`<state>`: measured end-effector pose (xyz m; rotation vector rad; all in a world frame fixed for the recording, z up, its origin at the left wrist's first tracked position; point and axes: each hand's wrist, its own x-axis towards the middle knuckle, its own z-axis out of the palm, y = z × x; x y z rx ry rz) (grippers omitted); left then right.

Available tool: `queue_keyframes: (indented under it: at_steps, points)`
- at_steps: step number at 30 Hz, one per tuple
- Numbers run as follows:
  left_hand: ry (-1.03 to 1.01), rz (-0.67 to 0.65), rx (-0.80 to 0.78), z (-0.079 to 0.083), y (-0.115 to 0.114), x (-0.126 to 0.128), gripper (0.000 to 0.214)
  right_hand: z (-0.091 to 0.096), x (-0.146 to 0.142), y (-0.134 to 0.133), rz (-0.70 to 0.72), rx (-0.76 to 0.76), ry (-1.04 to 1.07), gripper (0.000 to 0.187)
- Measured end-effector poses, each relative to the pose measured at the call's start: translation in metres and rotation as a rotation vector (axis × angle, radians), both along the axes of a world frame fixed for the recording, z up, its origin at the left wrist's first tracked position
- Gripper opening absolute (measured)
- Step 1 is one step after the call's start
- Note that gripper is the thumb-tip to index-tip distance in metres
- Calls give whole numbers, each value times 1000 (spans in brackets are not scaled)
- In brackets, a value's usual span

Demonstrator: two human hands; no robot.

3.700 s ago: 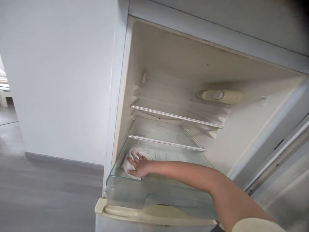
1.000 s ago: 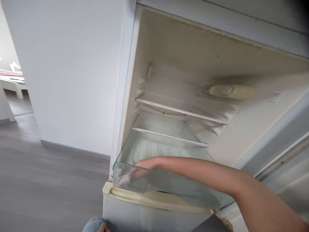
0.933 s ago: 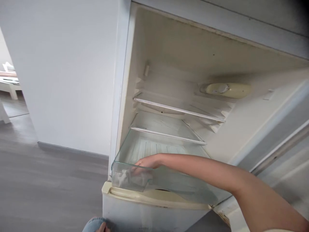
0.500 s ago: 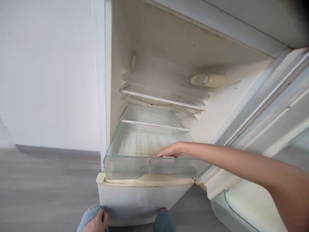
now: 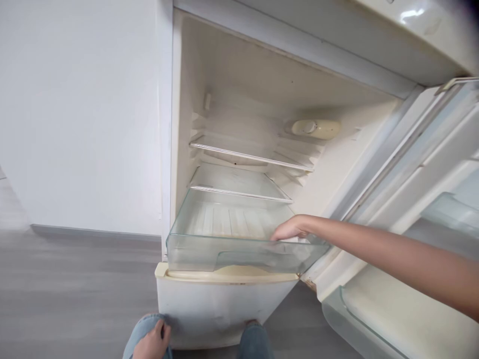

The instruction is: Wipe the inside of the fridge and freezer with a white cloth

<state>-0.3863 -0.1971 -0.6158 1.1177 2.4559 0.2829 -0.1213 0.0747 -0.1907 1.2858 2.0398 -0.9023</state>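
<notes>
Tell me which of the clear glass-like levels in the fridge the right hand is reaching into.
The lowest one: the clear drawer, pulled out at the bottom of the fridge. The right hand dips over its right end. The two glass shelves sit higher and farther back, untouched.

One fridge (image 5: 209,304) stands open, with one door (image 5: 422,199) swung out to the side. Inside it are two glass shelves (image 5: 250,158), one clear drawer (image 5: 194,252) pulled forward, and one dial housing (image 5: 316,128) on the wall. Two hands show, the right hand (image 5: 292,229) and the left hand (image 5: 151,343), along with two knees (image 5: 256,341) in jeans.
</notes>
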Motion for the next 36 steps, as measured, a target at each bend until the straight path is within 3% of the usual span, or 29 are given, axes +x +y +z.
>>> queue_keyframes:
  at_steps: [5, 13, 16, 19, 21, 25, 36]
  points:
    - [24, 16, 14, -4, -2, 1, 35, 9, -42, -18, -41, -276, 34, 30]
    - [14, 18, 19, -1, -2, 3, 36, 15, -120, -66, 168, -353, 335, 39]
    - [24, 15, 13, 0, -2, 4, 36, 28, -142, -84, 357, -282, 510, 43]
    - [36, 13, 15, -1, -2, 4, 36, 38, -150, -103, 665, -27, 602, 47]
    - [40, 12, 20, -2, -2, 3, 36, 38, -147, -115, 786, 169, 547, 58]
    - [43, 17, 23, 1, -3, 3, 36, 32, -124, -124, 808, 432, 449, 58]
    - [27, 15, -15, 12, -3, 5, 34, 21, -11, -87, 427, 451, 486, 45]
